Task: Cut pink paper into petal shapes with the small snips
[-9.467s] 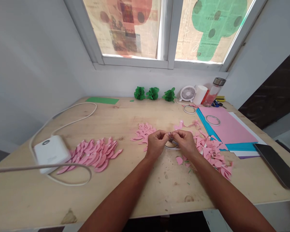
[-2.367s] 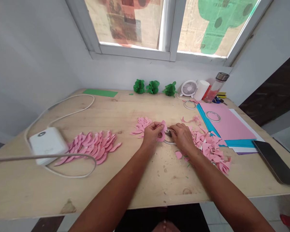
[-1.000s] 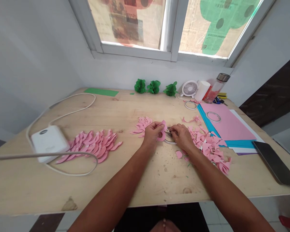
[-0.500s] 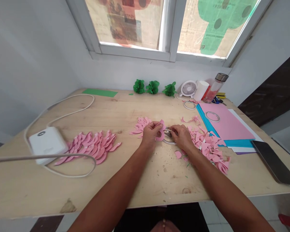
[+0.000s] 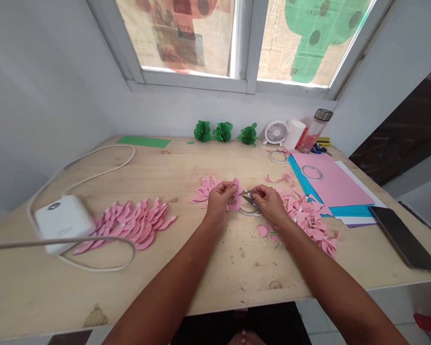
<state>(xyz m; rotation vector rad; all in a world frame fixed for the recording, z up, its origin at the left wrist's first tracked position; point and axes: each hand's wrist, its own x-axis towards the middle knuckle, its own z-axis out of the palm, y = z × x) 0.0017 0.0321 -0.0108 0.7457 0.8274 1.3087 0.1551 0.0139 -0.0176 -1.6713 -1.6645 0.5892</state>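
In the head view, a person's left hand (image 5: 218,201) pinches a curved, lobed pink paper cutout (image 5: 237,195) above a pale wooden worktop (image 5: 215,297); that grip is closed, thumb against fingers, at the paper's near-left side. The right hand (image 5: 272,205) has its fingers bent at a small grey metal tool (image 5: 249,198), but whether they hold it cannot be told.

The cutout looks light, thin and flexible, likely to crease or tear if pulled hard; a gentle fingertip pinch at a broad lobe would suit it best. Its long axis runs roughly from the person's side toward the window (image 5: 187,81), one rounded lobe pointing away and another curling back near the person.

The tool's axis slants across the view, its far-left end toward the cutout. A thin white ring (image 5: 250,213) lies beneath. Pink cut pieces (image 5: 208,188) lie beside the left hand, with pink paper scraps (image 5: 311,218) beside the right.
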